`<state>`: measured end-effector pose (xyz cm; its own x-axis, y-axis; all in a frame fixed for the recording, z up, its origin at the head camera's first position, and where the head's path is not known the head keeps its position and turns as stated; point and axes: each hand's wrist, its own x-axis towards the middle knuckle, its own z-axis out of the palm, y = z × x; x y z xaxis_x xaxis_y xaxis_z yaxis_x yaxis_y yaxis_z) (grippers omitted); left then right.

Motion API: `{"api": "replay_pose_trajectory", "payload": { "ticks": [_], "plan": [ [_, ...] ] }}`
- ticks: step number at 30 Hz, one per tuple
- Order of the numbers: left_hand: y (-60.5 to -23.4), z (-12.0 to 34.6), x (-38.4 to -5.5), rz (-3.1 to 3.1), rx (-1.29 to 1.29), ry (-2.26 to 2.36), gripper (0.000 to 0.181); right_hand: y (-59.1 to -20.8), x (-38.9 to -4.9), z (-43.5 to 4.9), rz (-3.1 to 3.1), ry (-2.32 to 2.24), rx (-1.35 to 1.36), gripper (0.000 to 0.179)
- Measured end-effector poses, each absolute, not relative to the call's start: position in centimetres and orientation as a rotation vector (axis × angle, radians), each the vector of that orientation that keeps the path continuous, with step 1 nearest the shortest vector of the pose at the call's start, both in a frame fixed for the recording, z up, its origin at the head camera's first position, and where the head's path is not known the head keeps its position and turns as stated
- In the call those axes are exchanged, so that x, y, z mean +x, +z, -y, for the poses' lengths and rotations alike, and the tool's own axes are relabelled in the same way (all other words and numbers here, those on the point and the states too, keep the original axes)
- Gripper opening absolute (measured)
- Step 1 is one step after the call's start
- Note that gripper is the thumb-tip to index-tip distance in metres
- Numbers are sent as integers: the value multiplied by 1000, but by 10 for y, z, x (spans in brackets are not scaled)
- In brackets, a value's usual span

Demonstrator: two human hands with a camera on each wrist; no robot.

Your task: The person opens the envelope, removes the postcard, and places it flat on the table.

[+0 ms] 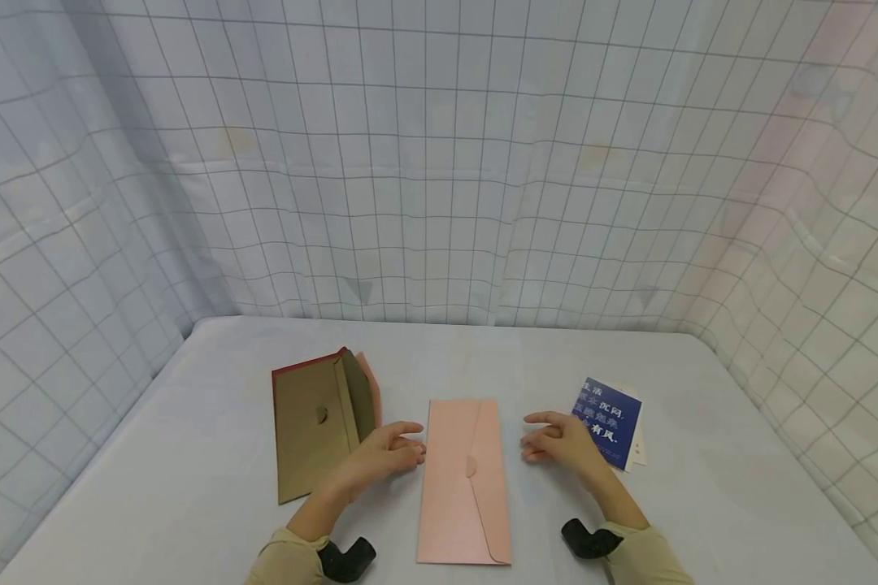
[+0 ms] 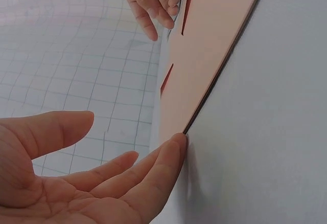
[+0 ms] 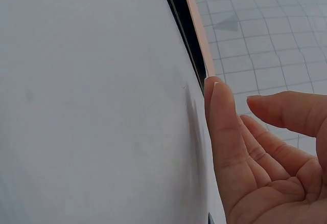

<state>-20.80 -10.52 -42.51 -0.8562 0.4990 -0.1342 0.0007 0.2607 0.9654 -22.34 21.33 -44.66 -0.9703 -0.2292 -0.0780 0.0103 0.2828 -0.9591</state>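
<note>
A pink envelope [image 1: 454, 496] lies lengthwise on the table between both hands, its flap with a small rounded tab facing up. My left hand [image 1: 388, 452] is just off its left edge, fingers loosely extended and thumb apart. In the left wrist view the left fingertips [image 2: 176, 143] come right by the envelope's edge [image 2: 214, 45]. On the other side, the right hand [image 1: 559, 443] hovers a short way from the envelope, fingers relaxed with nothing between them. Beyond that hand lies a dark blue card [image 1: 613, 418] with white characters, overlapping pale cards [image 1: 639, 447].
Left of the left hand lies an olive-gold envelope [image 1: 310, 422] with its flap raised, and a pink piece [image 1: 370, 390] shows behind it. A white table [image 1: 190, 504] is enclosed by a white grid-patterned curtain [image 1: 439, 187]. Black wrist mounts [image 1: 347, 561] sit at both sleeves.
</note>
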Motion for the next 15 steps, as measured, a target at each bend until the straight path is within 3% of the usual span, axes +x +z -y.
{"api": "replay_pose_trajectory", "payload": {
  "ticks": [15],
  "plan": [
    [-425, 104, -209, -2030, 341, 1717, 51, -450, -221, -201, -2224, -1780, -210, 43]
  ]
}}
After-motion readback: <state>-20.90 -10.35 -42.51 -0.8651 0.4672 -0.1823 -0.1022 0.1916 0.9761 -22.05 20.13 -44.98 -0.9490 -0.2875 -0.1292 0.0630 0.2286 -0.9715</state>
